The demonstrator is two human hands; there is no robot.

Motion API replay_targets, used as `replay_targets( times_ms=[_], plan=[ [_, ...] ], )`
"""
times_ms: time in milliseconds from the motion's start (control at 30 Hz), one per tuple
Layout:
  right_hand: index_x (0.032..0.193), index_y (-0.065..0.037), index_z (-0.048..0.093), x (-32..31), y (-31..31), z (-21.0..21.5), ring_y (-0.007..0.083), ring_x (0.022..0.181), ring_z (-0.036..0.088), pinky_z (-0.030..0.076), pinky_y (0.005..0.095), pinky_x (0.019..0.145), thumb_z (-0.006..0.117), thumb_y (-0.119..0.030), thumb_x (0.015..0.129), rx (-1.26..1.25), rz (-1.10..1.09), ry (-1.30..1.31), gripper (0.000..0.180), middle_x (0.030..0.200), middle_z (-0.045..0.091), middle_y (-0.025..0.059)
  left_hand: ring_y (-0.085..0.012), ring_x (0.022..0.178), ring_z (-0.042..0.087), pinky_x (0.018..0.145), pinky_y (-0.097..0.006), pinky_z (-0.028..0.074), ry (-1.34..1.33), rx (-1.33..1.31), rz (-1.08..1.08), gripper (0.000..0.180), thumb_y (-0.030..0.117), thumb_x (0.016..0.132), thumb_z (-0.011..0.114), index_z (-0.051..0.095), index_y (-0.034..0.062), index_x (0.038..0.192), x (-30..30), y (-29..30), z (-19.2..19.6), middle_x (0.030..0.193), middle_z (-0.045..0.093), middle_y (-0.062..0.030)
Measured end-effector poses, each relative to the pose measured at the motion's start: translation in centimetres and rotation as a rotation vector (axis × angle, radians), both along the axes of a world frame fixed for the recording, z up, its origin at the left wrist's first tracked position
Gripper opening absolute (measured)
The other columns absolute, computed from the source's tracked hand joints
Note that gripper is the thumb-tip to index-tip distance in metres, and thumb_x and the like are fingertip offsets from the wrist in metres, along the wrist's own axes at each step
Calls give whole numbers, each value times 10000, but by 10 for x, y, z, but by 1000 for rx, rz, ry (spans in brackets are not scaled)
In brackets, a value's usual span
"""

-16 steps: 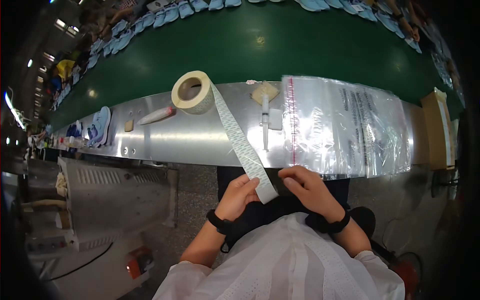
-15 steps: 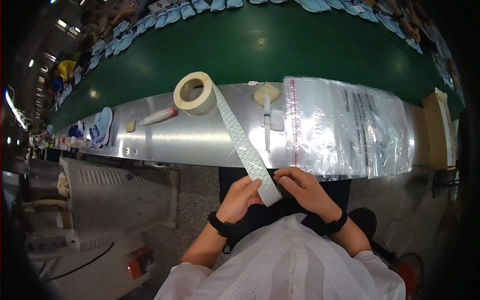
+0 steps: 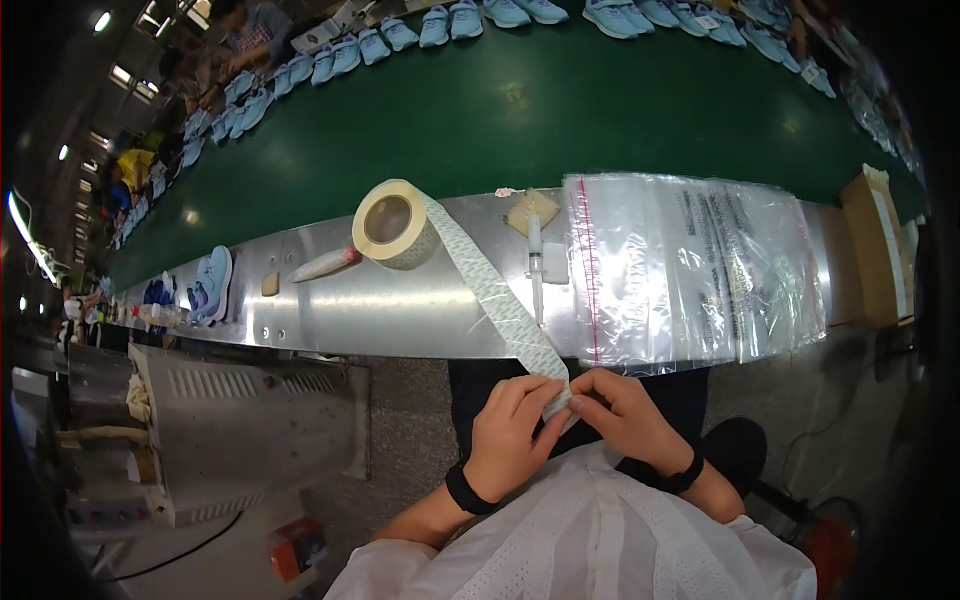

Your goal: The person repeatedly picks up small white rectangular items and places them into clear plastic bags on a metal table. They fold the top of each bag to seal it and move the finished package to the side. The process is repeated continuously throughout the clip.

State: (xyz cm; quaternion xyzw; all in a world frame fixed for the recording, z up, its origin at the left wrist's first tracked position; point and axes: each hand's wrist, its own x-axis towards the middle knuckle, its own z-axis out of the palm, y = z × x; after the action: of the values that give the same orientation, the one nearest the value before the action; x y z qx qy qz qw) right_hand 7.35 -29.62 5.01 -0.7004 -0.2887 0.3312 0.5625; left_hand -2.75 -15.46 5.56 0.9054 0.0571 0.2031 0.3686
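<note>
Both my left hand [image 3: 510, 435] and right hand [image 3: 620, 420] are pinching the end of the white perforated tape strip [image 3: 500, 300], already pulled off the beige tape roll [image 3: 392, 222] standing on the shiny metal tabletop [image 3: 400, 310]; not torn yet, I reckon.

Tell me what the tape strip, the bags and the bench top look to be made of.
Tape strip: probably paper-backed adhesive, matte white with a fine dotted print, pinched by the left hand and right hand. Bags: thin clear plastic film, glossy and wrinkled. Bench top: likely brushed metal, grey with soft reflections.
</note>
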Motion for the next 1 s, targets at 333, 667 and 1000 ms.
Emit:
replay_targets(
  times_ms=[333,667,1000],
  plan=[
    [849,-37,626,-3,20,-7,259,639,607,463,325,560,601,-82,812,54,-94,-346,64,764,624,112,-147,851,621,722,-256,501,89,-516,114,196,-8,829,605,635,-9,1023,-3,-1,-7,998,631,-106],
    [827,-47,610,-2,27,-5,290,661,606,471,355,573,603,-104,808,20,-102,-396,60,749,613,115,-127,820,602,699,-239,480,103,-553,112,150,-1,854,576,655,-19,981,3,9,-12,950,647,-95],
    [838,-11,627,12,-9,-9,195,630,613,477,266,581,596,-91,836,-126,-19,-400,86,756,630,89,-234,796,617,708,-314,480,-170,-153,160,118,0,806,574,649,5,896,28,30,-6,868,652,-111]
  ],
)
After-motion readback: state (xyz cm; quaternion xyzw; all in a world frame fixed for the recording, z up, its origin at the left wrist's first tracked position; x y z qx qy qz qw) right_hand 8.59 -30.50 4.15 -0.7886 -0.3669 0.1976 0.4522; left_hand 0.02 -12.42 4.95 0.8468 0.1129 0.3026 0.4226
